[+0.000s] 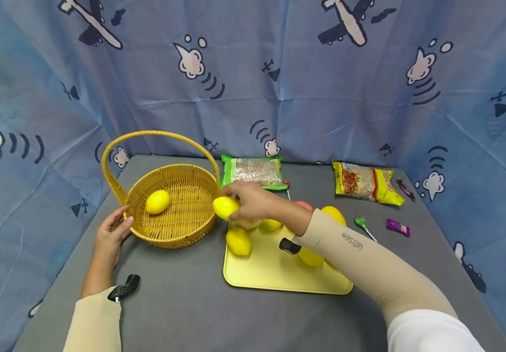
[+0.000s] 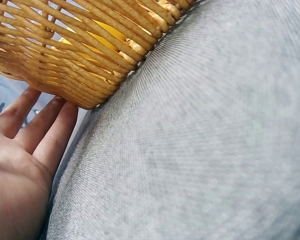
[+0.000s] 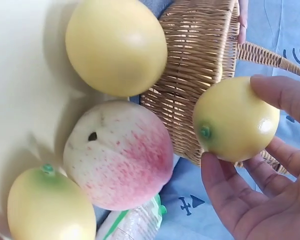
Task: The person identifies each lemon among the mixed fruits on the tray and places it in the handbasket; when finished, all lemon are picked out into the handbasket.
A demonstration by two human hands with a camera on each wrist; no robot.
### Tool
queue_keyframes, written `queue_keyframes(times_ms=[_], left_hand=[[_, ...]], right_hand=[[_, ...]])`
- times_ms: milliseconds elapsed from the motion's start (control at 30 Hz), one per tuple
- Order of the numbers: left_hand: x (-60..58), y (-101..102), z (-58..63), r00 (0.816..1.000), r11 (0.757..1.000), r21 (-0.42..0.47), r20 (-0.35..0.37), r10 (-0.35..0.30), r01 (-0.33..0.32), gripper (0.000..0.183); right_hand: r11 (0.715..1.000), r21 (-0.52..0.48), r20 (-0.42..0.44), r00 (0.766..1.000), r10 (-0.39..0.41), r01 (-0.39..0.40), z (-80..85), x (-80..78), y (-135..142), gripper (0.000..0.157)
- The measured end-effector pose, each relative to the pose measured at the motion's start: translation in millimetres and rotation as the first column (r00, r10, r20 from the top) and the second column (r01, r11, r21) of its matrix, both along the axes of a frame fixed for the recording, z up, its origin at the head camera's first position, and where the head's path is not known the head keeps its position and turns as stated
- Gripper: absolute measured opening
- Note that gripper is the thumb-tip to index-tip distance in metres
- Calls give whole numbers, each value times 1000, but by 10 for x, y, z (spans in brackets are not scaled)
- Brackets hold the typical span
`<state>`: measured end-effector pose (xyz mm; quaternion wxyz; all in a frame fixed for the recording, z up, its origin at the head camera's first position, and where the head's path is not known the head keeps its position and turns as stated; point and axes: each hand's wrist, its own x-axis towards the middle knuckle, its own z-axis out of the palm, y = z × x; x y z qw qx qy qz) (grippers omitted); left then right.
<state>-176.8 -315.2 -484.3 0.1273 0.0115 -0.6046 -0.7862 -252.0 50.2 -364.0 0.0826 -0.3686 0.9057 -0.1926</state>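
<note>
My right hand (image 1: pixel 253 200) pinches a yellow lemon (image 3: pixel 235 120) between thumb and fingers, its green stem end showing in the right wrist view. It is above the tray's left side, close to the basket's right rim. The fingers of my left hand (image 2: pixel 27 150) lie fairly straight against the outer wall of the woven basket (image 1: pixel 173 242), at its left side. Inside the basket lies one lemon (image 1: pixel 158 202). On the yellow tray (image 1: pixel 266 274) are another lemon (image 1: pixel 238 241), a pink-and-white peach (image 3: pixel 120 155) and several more yellow fruits, partly hidden by my right arm.
Behind the tray lies a green-edged clear bag (image 1: pixel 254 172). Farther right are a yellow food packet (image 1: pixel 367 183), a green lollipop (image 1: pixel 361 222), a purple wrapped sweet (image 1: pixel 398 227) and a dark wrapped sweet (image 1: pixel 406 189). The basket's tall handle (image 1: pixel 160 132) arches up before a blue curtain (image 1: pixel 244 58).
</note>
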Motion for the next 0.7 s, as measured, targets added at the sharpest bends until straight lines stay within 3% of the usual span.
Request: queue_keyframes(times_ms=[233,467,700], left_hand=[[6,33,-12,1000,1000,-4,-8,10,-10,43],[17,0,7,999,999,34,-27,18,-17,41],[18,32,-15,1000,1000,30,-30,2,-1,43]], right_hand=[[1000,21,21,1000,15,-15,-118,-31,-2,56],[998,43,22,999,37,-38,-113,-15,-67,57],[1000,30,33,999,2,-3,-172,43,-34,58]])
